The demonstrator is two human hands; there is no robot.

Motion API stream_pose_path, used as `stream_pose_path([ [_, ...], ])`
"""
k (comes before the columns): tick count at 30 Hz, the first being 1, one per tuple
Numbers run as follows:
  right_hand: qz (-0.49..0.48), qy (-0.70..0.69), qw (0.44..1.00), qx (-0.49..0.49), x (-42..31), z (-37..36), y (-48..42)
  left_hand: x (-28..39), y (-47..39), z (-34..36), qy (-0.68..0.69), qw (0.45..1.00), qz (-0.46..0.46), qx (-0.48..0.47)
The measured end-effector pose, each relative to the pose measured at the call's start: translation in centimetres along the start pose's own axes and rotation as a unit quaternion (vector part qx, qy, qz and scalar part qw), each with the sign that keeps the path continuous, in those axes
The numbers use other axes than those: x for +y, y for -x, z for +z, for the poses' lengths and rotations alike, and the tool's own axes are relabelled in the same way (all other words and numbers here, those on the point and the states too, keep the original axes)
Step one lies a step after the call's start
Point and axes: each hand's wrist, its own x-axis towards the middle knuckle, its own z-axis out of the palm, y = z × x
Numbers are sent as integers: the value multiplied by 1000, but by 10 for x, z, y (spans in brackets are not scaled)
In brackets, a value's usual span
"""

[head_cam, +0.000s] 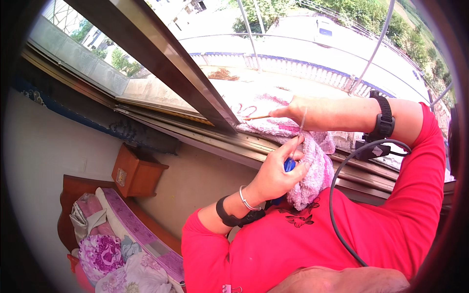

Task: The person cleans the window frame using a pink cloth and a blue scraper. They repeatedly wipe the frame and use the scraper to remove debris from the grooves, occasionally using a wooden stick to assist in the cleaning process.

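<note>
My right hand (295,112), extended over the window sill, holds a thin brown stick (258,117). The stick points left towards the foot of the window sash. My left hand (276,172) is below it, closed around a blue-handled tool (289,164) with a thin shaft rising past the right wrist; its exact kind cannot be told. A pink and white terry towel (315,172) hangs against the left hand's fingers, and its upper part lies bunched over the sill beneath the right hand. The towel and fingers hide part of the tool.
A metal-framed window sash (183,69) stands over the sliding track (253,144). Metal bars (249,31) cross outside. A black cable (333,205) loops beside my right arm. Below left are a wooden nightstand (137,174) and a bed with a purple floral pillow (100,254).
</note>
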Motion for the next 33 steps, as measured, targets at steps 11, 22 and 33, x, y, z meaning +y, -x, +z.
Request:
stream_pose_path([
  [11, -37, -117, 992, -2, 10, 10, 10, 4, 2, 16, -3, 996, -81, 48],
  [22, -57, -3, 998, 23, 20, 12, 17, 13, 1, 23, 6, 996, -91, 10],
  [33, -54, -41, 996, -54, -2, -5, 38, 10, 4, 31, 47, 992, -103, -54],
])
